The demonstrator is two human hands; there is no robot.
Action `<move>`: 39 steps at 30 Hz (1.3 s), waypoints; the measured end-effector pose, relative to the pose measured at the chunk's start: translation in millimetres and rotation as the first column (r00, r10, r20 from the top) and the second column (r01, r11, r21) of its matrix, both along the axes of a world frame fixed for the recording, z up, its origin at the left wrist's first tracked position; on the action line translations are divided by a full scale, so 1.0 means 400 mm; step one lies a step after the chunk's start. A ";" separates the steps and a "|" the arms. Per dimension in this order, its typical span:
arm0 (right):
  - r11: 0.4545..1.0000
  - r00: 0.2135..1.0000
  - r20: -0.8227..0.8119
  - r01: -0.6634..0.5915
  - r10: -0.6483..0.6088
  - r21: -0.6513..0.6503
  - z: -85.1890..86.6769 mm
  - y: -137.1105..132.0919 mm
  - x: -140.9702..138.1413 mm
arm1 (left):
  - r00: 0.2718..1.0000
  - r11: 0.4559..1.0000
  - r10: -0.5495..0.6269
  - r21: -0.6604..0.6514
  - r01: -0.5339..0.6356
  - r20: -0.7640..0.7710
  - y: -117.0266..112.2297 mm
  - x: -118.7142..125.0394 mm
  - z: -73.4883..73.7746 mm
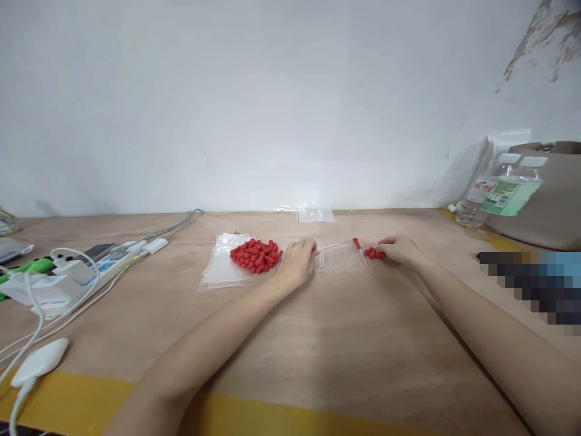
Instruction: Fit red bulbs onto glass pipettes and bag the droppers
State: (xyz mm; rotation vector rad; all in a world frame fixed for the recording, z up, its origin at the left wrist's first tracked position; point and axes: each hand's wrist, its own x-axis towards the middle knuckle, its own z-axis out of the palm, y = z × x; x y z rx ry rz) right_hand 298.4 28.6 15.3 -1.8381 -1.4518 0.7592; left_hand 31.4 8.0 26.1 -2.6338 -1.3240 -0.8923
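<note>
Brown wooden desk (354,351), left hand (296,260) beside thin clear rods (342,259), right hand (400,249) at small red bulb-shaped pieces (373,254), fingers curled, any pinch unclear

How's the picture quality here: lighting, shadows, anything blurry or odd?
Head view: soft light across the wall; shadow beside the left forearm; faint pale band on the table; red pieces stand out, while thin clear pieces look indistinct; blocky pixelated patch at right.

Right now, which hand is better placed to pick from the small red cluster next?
Probably the right hand: it is at the small red cluster, while the left hand is nearer the larger red pile.
</note>
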 end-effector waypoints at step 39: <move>0.611 0.822 0.295 -0.562 0.487 0.558 -0.062 -0.146 -0.215 | 0.942 0.945 -0.323 -0.023 0.326 0.088 -0.058 -0.077 -0.065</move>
